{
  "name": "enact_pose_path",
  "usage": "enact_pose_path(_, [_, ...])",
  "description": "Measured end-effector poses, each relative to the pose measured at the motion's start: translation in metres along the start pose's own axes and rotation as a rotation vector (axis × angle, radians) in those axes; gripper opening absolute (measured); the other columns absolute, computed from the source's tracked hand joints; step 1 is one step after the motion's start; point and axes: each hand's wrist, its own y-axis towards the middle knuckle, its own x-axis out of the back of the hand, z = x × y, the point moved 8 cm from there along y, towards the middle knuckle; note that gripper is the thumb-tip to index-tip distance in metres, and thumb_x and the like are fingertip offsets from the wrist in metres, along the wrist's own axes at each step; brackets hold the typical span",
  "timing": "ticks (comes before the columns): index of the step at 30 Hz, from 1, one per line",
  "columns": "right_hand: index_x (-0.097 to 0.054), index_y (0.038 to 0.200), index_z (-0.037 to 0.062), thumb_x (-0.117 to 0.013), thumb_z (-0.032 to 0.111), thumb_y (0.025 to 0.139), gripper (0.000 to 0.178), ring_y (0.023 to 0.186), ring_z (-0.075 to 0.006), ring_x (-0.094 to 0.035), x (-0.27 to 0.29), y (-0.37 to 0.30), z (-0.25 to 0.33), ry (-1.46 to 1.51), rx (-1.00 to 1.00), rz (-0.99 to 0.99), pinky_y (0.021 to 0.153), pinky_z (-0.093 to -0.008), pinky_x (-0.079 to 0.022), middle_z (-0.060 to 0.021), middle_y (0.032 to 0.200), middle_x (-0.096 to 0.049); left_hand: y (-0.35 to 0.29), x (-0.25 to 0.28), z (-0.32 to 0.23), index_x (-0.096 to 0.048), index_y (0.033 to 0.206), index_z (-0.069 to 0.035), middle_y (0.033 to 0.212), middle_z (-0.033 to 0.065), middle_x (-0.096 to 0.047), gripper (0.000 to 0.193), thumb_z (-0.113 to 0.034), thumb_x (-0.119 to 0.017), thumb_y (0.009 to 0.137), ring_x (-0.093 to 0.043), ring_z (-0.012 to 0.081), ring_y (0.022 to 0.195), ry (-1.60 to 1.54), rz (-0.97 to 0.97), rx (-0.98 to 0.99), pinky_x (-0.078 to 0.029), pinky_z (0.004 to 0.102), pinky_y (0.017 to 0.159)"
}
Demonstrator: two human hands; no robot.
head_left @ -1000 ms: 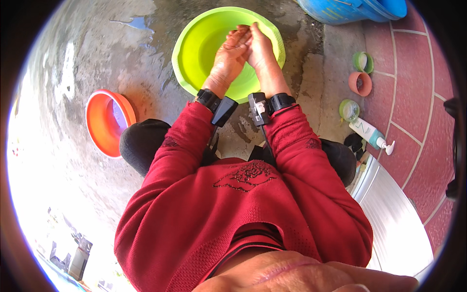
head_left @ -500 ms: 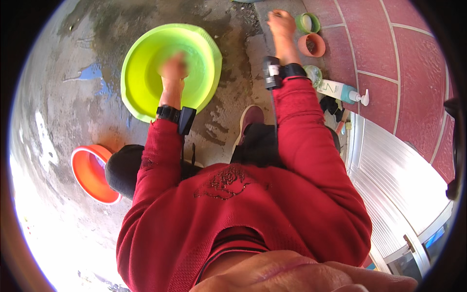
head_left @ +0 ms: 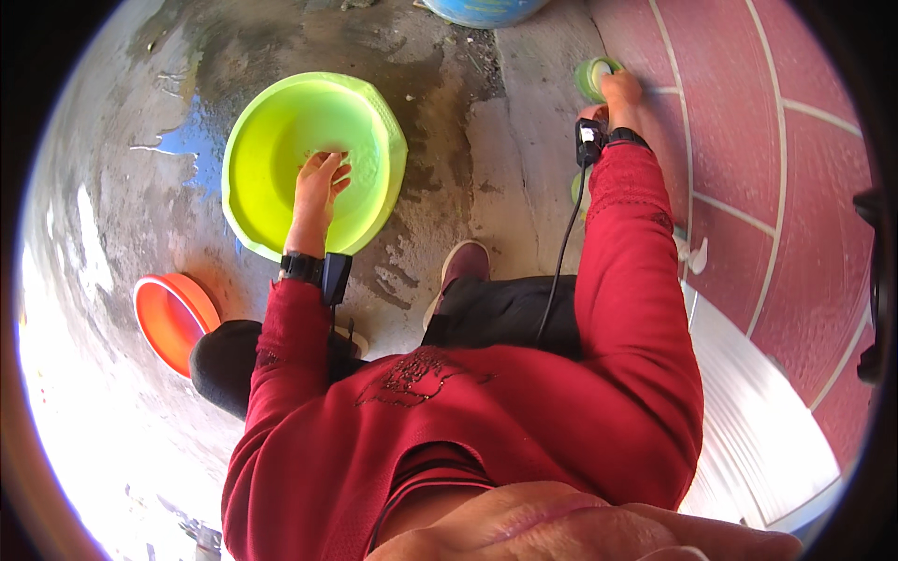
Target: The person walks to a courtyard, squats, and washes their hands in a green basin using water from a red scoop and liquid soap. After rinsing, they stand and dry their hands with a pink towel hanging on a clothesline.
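My left hand [head_left: 318, 192] is over the inside of a large lime-green basin [head_left: 245, 164], its fingers spread and nothing visible in them. Pale, greenish water [head_left: 369, 164] shows in the basin beyond the fingertips. Out to the right, my right hand [head_left: 621, 92] reaches to a small green cup [head_left: 586, 79] on the ground. Its bent fingers close on a white rounded piece [head_left: 601, 69] in the cup's mouth; the fingertips are partly hidden. An orange-brown small pot [head_left: 593, 113] is mostly covered by my right wrist and its strapped device.
A red-orange basin [head_left: 176, 323] rests beside my left knee. Beyond the green basin stands a blue container [head_left: 486, 7]. Right of my right sleeve, a white pump top [head_left: 694, 254] shows beside red paving [head_left: 739, 159]. A cable hangs from my right wrist. The concrete has wet patches.
My right hand has moved right from beside the green cup onto it. My left hand, blurred before, now shows with spread fingers over the basin. The whole view has shifted slightly.
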Motion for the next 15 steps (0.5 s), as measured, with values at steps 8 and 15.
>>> enact_pose_path(8, [-0.07,0.105,0.0096,-0.059,0.035,0.081,0.037,0.106,-0.0331,-0.063,-0.046,0.021,0.003,-0.082,-0.038,0.273,0.087,-0.0407,-0.051,-0.0165,0.112,-0.066,-0.015,0.02,0.009,-0.056,0.117,-0.005,0.107,0.0041,-0.065,0.027,-0.022,-0.056,0.095,-0.058,0.0116,0.086,-0.002,-0.075,0.066,-0.047,0.0269,0.076])
enact_pose_path(15, [-0.067,0.105,0.0059,-0.059,0.03,0.083,0.034,0.097,-0.0319,-0.066,-0.017,0.017,0.007,0.017,-0.056,0.147,0.079,-0.0405,-0.053,-0.0181,0.104,-0.067,-0.01,0.004,0.008,-0.058,0.114,-0.004,0.106,0.0041,-0.065,0.025,-0.02,-0.055,0.096,-0.058,0.0116,0.087,0.009,-0.043,0.076,-0.047,0.0273,0.076])
